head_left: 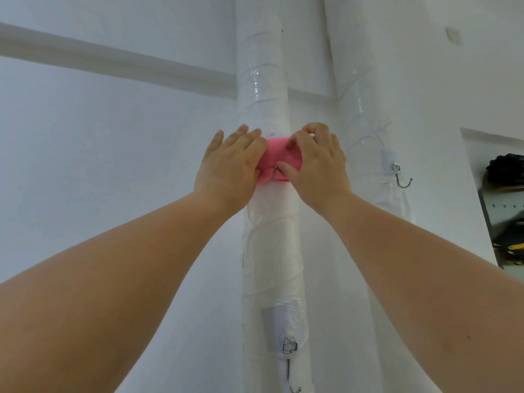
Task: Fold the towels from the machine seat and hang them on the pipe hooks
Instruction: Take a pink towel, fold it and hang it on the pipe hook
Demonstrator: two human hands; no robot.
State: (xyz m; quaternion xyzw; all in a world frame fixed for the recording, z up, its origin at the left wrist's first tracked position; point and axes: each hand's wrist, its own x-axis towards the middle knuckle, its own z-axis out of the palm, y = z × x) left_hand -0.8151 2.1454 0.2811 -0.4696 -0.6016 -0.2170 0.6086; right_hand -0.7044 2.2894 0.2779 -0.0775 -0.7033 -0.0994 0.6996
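Left hand (pixel 231 165): fingers nearly straight, flat on the left edge of the pink towel (pixel 276 154). Right hand (pixel 317 165): fingers curled, thumb and forefinger pinching the towel at the hook (pixel 274 173), whose metal shows just under your fingertips. The towel is bunched between both hands, against the wrapped pipe (pixel 272 236). Seat the fold deep in the hook's bend and level both sides before you let go, or it'll probably slip. No readable writing or brand.

You've got matt pink cloth towel (pixel 276 156) on shiny metal hook (pixel 274 173); pipe (pixel 272 236) wrapped in glossy, wrinkled white plastic film.
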